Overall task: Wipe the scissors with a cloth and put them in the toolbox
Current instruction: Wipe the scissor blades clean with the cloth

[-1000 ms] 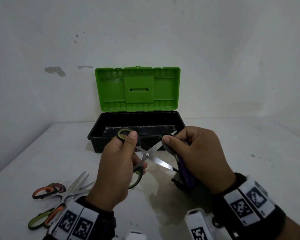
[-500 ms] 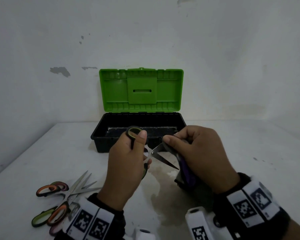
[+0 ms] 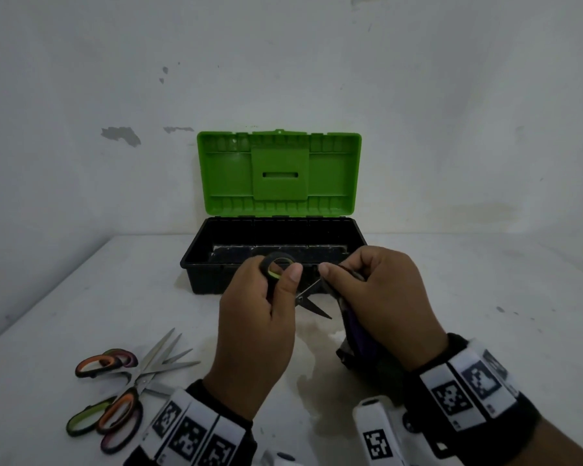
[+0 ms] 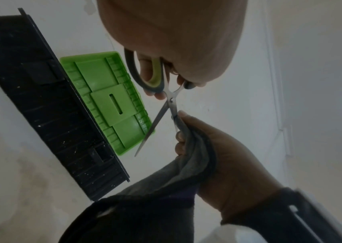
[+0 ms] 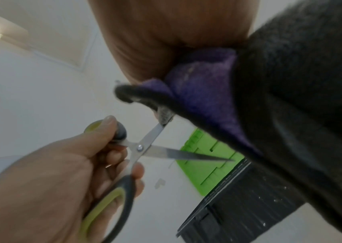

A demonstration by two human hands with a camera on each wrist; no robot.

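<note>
My left hand (image 3: 263,311) grips the black-and-yellow-green handles of a pair of scissors (image 3: 308,299) held in the air before the toolbox (image 3: 216,284). The blades (image 5: 155,151) stand spread apart. My right hand (image 3: 377,297) pinches a dark grey and purple cloth (image 3: 354,334) around the upper blade, which the cloth hides. The lower blade (image 4: 151,129) is bare and points free. The cloth (image 5: 217,95) hangs down below the right hand. The toolbox has a black body and an upright green lid (image 3: 278,173).
Several other scissors (image 3: 122,381) with orange, purple and green handles lie in a heap on the white table (image 3: 81,297) at the front left. A wall stands right behind the toolbox. A damp stain (image 3: 320,381) marks the table under my hands.
Both hands have risen and shifted slightly towards the toolbox. The right hand with the cloth has slid along the upper blade towards the pivot, and less bare blade shows.
</note>
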